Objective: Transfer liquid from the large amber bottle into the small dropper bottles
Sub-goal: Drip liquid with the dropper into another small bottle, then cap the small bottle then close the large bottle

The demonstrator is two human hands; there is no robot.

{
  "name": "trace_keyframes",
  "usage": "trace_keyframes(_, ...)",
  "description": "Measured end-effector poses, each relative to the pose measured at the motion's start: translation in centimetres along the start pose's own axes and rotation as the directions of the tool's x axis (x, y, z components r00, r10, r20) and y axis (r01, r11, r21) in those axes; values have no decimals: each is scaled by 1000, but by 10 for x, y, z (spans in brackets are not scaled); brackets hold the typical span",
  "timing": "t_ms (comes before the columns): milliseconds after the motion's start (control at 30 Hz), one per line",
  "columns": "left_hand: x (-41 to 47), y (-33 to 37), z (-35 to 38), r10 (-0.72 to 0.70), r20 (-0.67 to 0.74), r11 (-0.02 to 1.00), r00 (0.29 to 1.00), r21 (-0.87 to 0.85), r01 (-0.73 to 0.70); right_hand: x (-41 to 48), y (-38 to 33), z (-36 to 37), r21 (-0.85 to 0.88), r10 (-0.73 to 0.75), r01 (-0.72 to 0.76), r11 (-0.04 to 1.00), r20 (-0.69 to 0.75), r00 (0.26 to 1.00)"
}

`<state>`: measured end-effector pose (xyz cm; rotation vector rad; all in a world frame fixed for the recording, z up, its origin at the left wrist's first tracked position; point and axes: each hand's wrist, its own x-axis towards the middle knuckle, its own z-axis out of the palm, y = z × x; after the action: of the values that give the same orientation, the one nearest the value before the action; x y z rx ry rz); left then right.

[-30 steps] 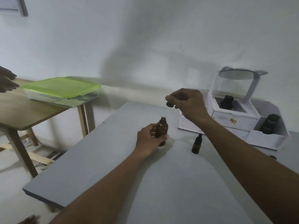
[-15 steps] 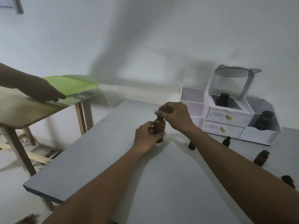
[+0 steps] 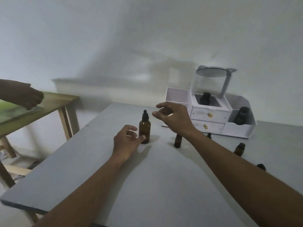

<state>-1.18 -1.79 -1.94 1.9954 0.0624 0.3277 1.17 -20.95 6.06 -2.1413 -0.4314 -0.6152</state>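
The large amber bottle [image 3: 144, 130] stands upright on the grey table [image 3: 164, 185] with its black dropper cap on. My left hand [image 3: 127, 141] lies just left of it with relaxed fingers, the thumb tip touching the bottle's base. My right hand [image 3: 173, 117] hovers to the right of the cap, fingers spread, holding nothing. A small amber dropper bottle [image 3: 178, 140] stands under my right wrist. Two more small bottles [image 3: 239, 149] [image 3: 209, 135] stand further right, and a dark cap or bottle [image 3: 261, 166] shows beside my right forearm.
A white drawer organiser [image 3: 211, 117] with a round mirror stands at the back right and holds dark bottles [image 3: 242, 116]. To the left is a wooden side table [image 3: 54, 104], where another person's hand [image 3: 26, 95] rests on a green-lidded box [image 3: 9, 110].
My right hand put the dropper cap on the large bottle and let go, lifting away to the right. My left hand released its grip on the bottle. The green box moved left.
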Motion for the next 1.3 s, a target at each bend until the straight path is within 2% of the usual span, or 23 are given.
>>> trace_keyframes(133, -30, 9, 4, 15, 45, 999, 999, 51, -17, -33, 16, -51, -79, -32, 32, 996, 2, 999)
trace_keyframes(267, -62, 33, 32, 82, 202, 995, 976, 36, -91, -77, 45, -109, -156, 9, -12, 988, -19, 1000)
trace_keyframes(400, -91, 63, 79, 135, 386, 988, 912, 22, -156, -121, 73, -166, -217, 71, -101, 971, -140, 988)
trace_keyframes(500, -106, 84, 117, 164, 485, 986, 859, -76, -145, -150, 98, -204, -274, 150, -209, 939, -223, 963)
trace_keyframes(633, -112, 107, 165, 208, 527, 978, 824, -107, -178, -174, 130, -235, -347, 281, -381, 857, -305, 910)
trace_keyframes(800, -106, 121, 215, 198, 504, 977, 841, -168, -129, -189, 146, -233, -347, 463, -531, 773, -265, 846)
trace_keyframes(933, -100, 126, 243, 191, 466, 975, 864, -194, -111, -188, 153, -225, -390, 529, -567, 725, -211, 822)
trace_keyframes(1033, -93, 128, 256, 182, 446, 975, 876, -197, -103, -176, 155, -232, -291, 508, -580, 761, -289, 812)
trace_keyframes(1200, -84, 132, 272, 177, 441, 967, 880, -245, -72, -139, 143, -242, 175, 539, -521, 836, -443, 716)
trace_keyframes(1300, -83, 134, 276, 190, 445, 966, 875, -244, -85, -123, 138, -235, 347, 542, -419, 839, -475, 693)
